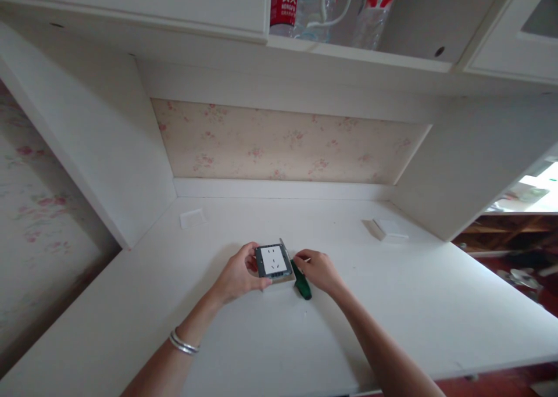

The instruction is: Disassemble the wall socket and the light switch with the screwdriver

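A wall socket (pixel 274 258) with a white face and a dark frame sits in a pale back box, low over the white desk. My left hand (pixel 238 274) is closed round its left side, thumb at the lower front edge and fingers behind. At the right side of the socket is a screwdriver (pixel 302 282) with a green handle. The fingers of my right hand (pixel 318 267) pinch the upper part of that handle. Its thin shaft points up and away along the socket's right edge; where the tip rests I cannot tell.
On the white desk (pixel 209 350), a flat white piece (pixel 192 218) lies at the back left and a white box-like piece (pixel 392 231) at the back right. Overhead, a cabinet shelf (pixel 357 57) holds plastic bottles (pixel 284 4). Upright side panels (pixel 100 118) flank the desk.
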{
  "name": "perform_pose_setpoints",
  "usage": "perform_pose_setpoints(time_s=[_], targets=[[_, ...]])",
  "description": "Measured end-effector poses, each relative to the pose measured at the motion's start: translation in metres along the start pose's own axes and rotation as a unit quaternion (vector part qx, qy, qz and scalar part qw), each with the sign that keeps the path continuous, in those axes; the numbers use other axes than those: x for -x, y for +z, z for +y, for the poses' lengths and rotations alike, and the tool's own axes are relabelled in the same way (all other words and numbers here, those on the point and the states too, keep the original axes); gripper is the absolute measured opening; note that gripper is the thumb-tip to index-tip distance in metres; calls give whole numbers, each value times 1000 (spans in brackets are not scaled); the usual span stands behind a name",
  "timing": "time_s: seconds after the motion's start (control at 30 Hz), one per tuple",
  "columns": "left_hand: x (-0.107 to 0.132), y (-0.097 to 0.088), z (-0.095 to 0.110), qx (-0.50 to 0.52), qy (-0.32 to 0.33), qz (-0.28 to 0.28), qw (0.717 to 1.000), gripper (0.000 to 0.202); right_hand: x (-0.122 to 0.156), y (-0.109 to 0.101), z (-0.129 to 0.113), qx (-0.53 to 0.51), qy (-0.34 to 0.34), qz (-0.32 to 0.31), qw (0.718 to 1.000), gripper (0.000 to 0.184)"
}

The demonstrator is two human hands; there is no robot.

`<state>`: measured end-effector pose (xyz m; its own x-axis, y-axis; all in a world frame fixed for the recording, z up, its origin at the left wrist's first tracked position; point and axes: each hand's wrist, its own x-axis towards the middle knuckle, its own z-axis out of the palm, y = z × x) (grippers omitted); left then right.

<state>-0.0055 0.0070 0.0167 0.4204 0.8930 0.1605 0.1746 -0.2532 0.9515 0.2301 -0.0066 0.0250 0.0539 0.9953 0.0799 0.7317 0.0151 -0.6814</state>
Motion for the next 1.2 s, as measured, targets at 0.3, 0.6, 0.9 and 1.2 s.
perform_pose_setpoints(time_s=[0.3, 0.6, 0.9, 1.2], targets=[[3, 3, 3, 4, 12, 5, 1000, 75, -10, 20, -12, -140, -12, 59, 988, 35], [3, 9, 1, 65, 29, 25, 997, 80, 10, 5, -28, -521, 44, -122, 844, 42], [3, 13, -6, 144, 18, 11, 989, 83, 15, 7, -23, -538, 25, -140, 831, 45], [2, 12, -4, 149, -20, 15, 989, 60, 12, 17, -14, -534, 31, -101, 839, 47]])
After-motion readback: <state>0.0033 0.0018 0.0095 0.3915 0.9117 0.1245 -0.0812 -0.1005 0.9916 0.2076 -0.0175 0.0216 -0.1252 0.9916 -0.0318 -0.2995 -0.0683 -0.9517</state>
